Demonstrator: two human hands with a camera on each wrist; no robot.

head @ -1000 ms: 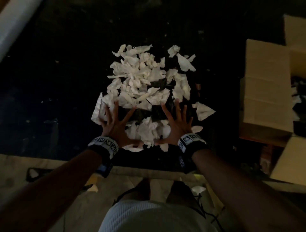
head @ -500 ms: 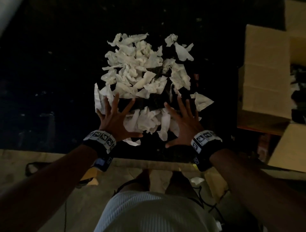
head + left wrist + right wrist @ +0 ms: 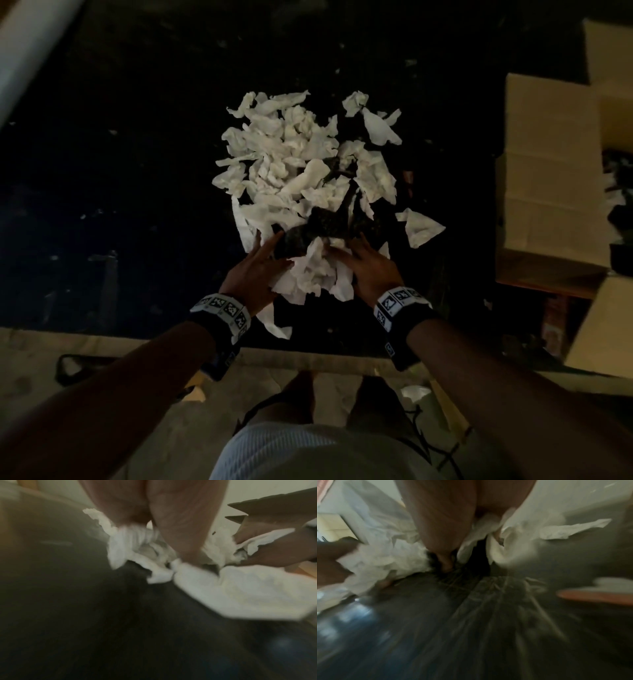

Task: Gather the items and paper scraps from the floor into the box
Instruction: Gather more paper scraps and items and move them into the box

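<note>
A heap of white paper scraps [image 3: 294, 164] lies on the dark floor, with dark items [image 3: 325, 226] partly buried at its near side. My left hand [image 3: 270, 253] and right hand [image 3: 352, 253] face each other at the heap's near edge. Their fingers curl into a bunch of scraps [image 3: 315, 274] squeezed between them. In the left wrist view the left hand [image 3: 154, 527] digs into crumpled paper [image 3: 137, 543]. The right wrist view shows the right hand [image 3: 447, 540] buried in paper [image 3: 385, 558]. The open cardboard box [image 3: 548, 171] stands to the right.
A loose scrap [image 3: 421, 228] lies right of the heap and another [image 3: 277, 325] lies near my left wrist. A pale floor strip [image 3: 102, 346] runs along the near edge, where my feet stand. A white pole [image 3: 30, 44] crosses the top left corner.
Both hands lay flat with spread fingers on the heap's near edge. They have since drawn closer together and curled their fingers, bunching scraps between them.
</note>
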